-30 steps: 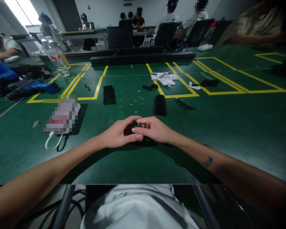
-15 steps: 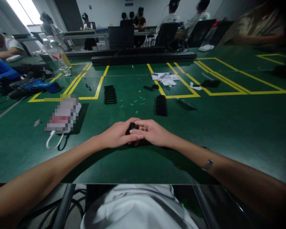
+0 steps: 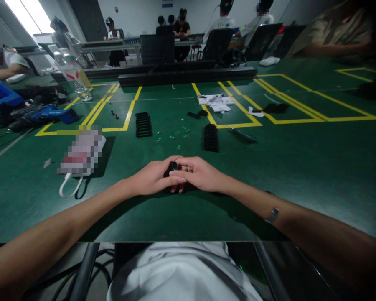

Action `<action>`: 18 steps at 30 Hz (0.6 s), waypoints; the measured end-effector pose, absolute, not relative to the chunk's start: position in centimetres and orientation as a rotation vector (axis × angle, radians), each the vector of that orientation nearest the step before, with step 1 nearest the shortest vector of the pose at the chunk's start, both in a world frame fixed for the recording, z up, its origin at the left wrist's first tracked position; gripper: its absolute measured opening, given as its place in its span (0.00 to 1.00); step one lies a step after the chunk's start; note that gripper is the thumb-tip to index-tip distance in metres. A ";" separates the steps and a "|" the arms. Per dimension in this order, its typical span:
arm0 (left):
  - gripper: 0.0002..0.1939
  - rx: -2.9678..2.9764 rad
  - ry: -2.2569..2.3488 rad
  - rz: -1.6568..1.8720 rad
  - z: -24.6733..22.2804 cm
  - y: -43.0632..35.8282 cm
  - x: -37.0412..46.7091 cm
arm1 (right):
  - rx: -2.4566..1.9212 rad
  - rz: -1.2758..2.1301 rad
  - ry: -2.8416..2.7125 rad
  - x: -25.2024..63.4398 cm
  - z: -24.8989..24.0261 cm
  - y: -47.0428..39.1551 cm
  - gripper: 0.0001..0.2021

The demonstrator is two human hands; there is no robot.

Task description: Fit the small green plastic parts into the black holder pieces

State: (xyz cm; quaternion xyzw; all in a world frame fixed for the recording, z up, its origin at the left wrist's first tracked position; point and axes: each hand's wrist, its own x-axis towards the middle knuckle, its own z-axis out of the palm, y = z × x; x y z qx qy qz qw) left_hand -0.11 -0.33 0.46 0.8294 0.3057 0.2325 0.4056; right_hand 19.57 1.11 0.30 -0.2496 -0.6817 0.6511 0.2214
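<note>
Small green pieces lie between two black ribbed blocks, a white device to the left, on the yellow-taped bench, people seated beyond — and, drawn slightly closer in than a second ago, left hand and right hand together grip a black piece, partly hidden.

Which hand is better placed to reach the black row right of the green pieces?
Probably the right hand: the black row lies just beyond it, while the left hand is farther away. Both hands are around a small dark part.
</note>
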 end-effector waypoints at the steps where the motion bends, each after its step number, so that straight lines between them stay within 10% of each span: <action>1: 0.26 2.086 0.769 0.585 0.4 -0.3 -0.1 | -0.691 1.799 -1.886 19.6 0.3 1.1 0.12; 10: 0.39 1.950 0.682 0.674 -0.2 -0.3 -0.4 | -0.692 1.797 -1.874 19.7 0.6 1.3 0.16; 18: 0.32 1.795 0.571 0.603 0.7 0.2 -1.1 | -0.627 2.014 -1.774 20.2 0.6 1.8 0.19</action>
